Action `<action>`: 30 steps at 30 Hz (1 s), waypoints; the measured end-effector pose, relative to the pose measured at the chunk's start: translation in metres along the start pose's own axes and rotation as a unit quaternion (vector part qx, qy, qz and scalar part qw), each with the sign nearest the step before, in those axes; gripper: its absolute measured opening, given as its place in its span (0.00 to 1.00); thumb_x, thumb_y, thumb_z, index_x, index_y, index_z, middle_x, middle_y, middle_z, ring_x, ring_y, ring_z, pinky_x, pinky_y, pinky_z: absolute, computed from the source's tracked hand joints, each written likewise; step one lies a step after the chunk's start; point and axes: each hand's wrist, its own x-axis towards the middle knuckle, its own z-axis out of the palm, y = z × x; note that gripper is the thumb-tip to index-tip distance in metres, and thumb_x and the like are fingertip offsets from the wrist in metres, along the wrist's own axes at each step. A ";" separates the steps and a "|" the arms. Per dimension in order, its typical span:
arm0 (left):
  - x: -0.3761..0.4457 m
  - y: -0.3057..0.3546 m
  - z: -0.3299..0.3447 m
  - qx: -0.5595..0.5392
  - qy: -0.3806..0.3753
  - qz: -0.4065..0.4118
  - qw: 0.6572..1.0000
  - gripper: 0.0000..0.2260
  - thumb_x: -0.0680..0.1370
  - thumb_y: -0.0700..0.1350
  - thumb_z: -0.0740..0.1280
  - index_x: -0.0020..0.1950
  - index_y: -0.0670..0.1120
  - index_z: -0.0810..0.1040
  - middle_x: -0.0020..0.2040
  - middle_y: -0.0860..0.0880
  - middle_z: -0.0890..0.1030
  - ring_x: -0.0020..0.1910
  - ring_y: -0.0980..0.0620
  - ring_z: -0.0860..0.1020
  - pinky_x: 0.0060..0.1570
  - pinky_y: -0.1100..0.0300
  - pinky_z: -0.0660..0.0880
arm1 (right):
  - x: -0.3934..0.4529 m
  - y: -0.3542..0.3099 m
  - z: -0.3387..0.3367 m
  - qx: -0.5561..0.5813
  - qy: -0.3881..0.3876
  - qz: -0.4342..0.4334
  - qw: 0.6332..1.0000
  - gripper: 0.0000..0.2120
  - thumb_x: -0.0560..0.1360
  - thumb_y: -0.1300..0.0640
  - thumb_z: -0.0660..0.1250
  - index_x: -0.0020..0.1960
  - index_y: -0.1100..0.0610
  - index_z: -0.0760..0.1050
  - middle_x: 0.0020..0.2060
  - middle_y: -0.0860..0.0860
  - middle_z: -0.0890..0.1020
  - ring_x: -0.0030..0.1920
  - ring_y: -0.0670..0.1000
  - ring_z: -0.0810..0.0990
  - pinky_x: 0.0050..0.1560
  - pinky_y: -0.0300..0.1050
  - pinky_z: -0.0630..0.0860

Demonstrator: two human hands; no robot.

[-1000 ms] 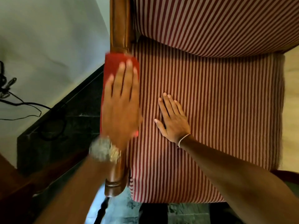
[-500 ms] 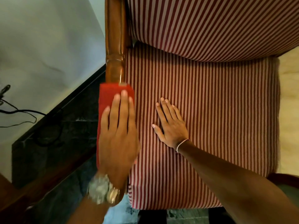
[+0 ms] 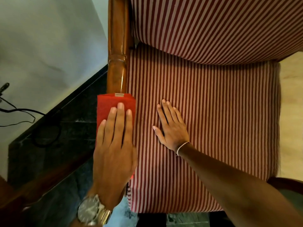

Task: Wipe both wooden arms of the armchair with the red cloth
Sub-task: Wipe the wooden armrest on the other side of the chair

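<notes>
One red cloth, one wooden arm, two hands.
I'm seeing the left hand (image 3: 114, 151) pressing flat, fingers extended, on the red cloth (image 3: 106, 105) covering the wooden arm (image 3: 117, 46) at frame left; the right hand (image 3: 172, 128) is lying open on the striped seat (image 3: 221, 112).

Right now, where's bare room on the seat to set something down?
The seat cushion is bare right of the right hand, out to its right edge, and near the front edge. Crowded at left: the left hand presses the cloth on the arm.
</notes>
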 end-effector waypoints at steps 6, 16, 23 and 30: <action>0.119 -0.006 -0.013 0.013 0.021 -0.011 1.000 0.33 0.82 0.46 0.57 0.84 0.43 0.48 0.84 0.40 0.47 0.84 0.41 0.47 0.82 0.43 0.49 | -0.002 -0.001 -0.003 0.007 -0.008 -0.007 1.000 0.35 0.84 0.37 0.47 0.84 0.56 0.52 0.84 0.57 0.53 0.85 0.55 0.51 0.85 0.55 0.50; 0.032 -0.002 -0.001 0.015 -0.006 0.004 1.000 0.31 0.82 0.47 0.57 0.83 0.41 0.51 0.84 0.39 0.49 0.84 0.41 0.49 0.82 0.43 0.51 | -0.004 -0.013 -0.018 0.061 -0.013 0.001 0.998 0.34 0.84 0.41 0.51 0.83 0.60 0.54 0.84 0.60 0.53 0.85 0.58 0.51 0.85 0.59 0.52; 0.013 -0.014 -0.027 -0.311 0.079 -0.218 0.922 0.24 0.85 0.50 0.57 0.81 0.46 0.61 0.81 0.41 0.61 0.78 0.44 0.65 0.74 0.58 0.64 | 0.030 -0.052 -0.095 0.593 -0.011 0.174 0.786 0.18 0.83 0.43 0.61 0.60 0.54 0.81 0.60 0.52 0.83 0.62 0.48 0.82 0.68 0.54 0.78; -0.022 -0.034 -0.039 -0.417 -0.007 -0.362 0.834 0.14 0.77 0.53 0.71 0.61 0.50 0.79 0.47 0.48 0.83 0.47 0.49 0.83 0.52 0.44 0.83 | 0.078 -0.072 -0.133 0.756 -0.109 0.167 0.623 0.19 0.77 0.59 0.75 0.66 0.60 0.78 0.56 0.53 0.86 0.55 0.48 0.87 0.56 0.43 0.85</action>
